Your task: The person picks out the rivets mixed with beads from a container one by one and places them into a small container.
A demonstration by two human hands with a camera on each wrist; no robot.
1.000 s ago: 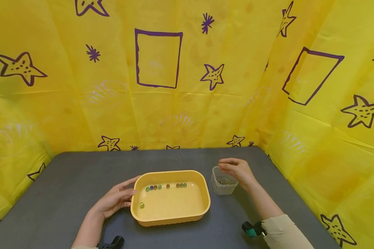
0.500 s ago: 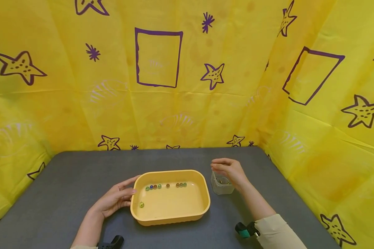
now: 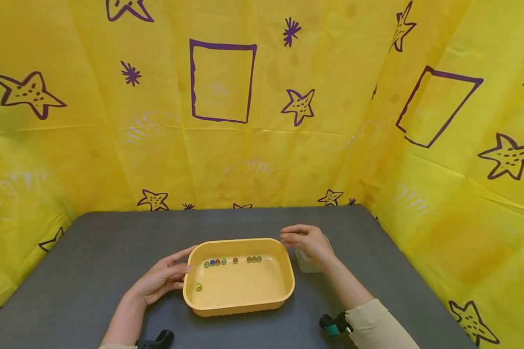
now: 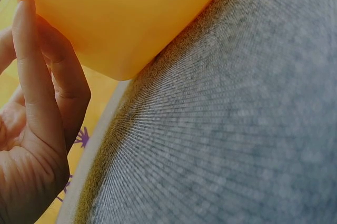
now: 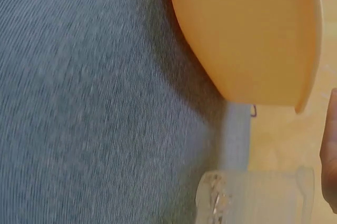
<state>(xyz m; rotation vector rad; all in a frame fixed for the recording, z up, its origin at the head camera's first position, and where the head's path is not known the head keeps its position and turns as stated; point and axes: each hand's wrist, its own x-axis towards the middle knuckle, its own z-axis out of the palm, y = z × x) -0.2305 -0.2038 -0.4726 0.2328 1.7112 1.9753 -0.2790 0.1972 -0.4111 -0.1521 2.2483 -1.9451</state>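
Note:
A yellow plastic basin stands on the dark table with several glass marbles inside. Most marbles lie in a broken line along its far side; one green-yellow marble sits apart near the left wall. My left hand holds the basin's left end, a fingertip on the rim. Over the gap between the basin's far right corner and a small clear plastic tub hovers my right hand, fingers drawn together toward the thumb. Whether anything is between those fingertips is hidden. In the right wrist view, small shiny pieces show in the tub's bottom.
Yellow cloth with purple star drawings hangs behind and at both sides of the table. Each wrist carries a black strap device, such as the one on the right wrist.
My right hand has moved left from over the clear tub toward the basin's far right corner, now covering part of the tub. The left hand, basin and marbles have stayed in place.

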